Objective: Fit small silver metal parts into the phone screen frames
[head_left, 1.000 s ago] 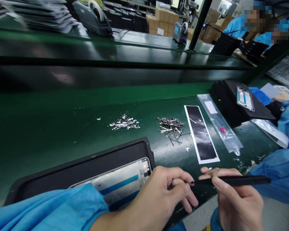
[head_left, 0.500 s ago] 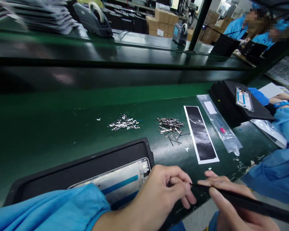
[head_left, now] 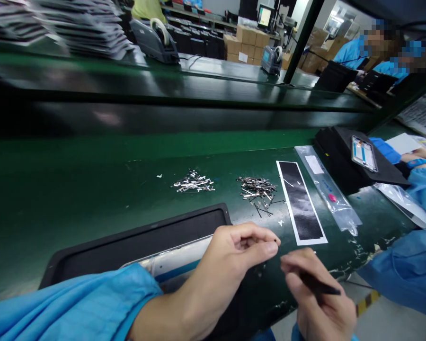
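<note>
My left hand (head_left: pixel 230 260) is closed in a pinch, with a tiny dark piece (head_left: pixel 276 241) just showing at the thumb and index fingertips. Just to its right, my right hand (head_left: pixel 319 289) is curled around black tweezers (head_left: pixel 321 286); their tips are hidden by my fingers. Under my left forearm a phone frame (head_left: pixel 173 260) with blue strips lies in a black tray (head_left: pixel 142 232), partly covered by my arm and sleeve. Beyond my hands are two piles of small thin parts, one silvery (head_left: pixel 195 182) and one darker (head_left: pixel 258 188).
A black sheet with a white border (head_left: pixel 303 203) and a clear plastic bag (head_left: pixel 330 194) lie to the right. Stacked black trays (head_left: pixel 344 156) carry another phone frame (head_left: pixel 364 153). A co-worker's blue sleeve (head_left: pixel 422 184) is at the right edge. Tape dispensers (head_left: pixel 156 42) stand on the raised shelf.
My left hand has risen slightly, still pinching. My right hand has moved left and turned, so the tweezers no longer point at the left fingertips. The view has shifted a little.
</note>
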Demonstrator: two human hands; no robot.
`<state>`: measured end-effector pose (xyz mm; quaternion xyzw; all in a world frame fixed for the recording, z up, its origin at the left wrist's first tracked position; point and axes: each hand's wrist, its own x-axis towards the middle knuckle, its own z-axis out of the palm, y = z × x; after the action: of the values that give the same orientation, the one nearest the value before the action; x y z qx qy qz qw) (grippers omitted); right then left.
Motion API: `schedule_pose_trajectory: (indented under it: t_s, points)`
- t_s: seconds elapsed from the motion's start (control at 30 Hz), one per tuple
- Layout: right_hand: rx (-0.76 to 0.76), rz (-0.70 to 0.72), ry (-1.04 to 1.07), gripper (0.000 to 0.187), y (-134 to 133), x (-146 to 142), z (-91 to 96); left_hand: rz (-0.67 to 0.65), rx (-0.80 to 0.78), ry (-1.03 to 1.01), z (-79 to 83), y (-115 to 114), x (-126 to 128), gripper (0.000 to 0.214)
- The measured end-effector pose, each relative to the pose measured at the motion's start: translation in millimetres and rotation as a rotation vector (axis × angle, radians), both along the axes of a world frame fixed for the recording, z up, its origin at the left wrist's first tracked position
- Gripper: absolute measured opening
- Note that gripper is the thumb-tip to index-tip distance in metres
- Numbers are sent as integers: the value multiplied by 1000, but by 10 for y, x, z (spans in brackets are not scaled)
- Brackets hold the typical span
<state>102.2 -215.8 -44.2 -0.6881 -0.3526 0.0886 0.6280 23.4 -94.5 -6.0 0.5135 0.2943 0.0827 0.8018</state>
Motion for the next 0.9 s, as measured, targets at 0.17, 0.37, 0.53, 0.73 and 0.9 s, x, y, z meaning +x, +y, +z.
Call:
schedule_pose_trajectory:
  t_s: [0.17, 0.37, 0.53, 0.73, 0.9]
  points:
    - [36, 180, -91, 14, 148, -108, 12, 81, -81, -101, 58, 4, -88, 6]
    - [-124, 388, 109, 12, 210, -56, 123, -20, 538, -129, 80, 166, -416, 8]
    - [-323, 589, 173, 18, 333, -152, 216, -242, 1239, -139, 73, 266, -723, 20]
    - [-351, 465, 256, 9, 457, -361, 189, -139, 897, -10, 10, 360, -952, 16]
    - [-352, 357, 424, 9, 598, -539, 253, -53, 873, -25, -30, 445, -1111, 16]
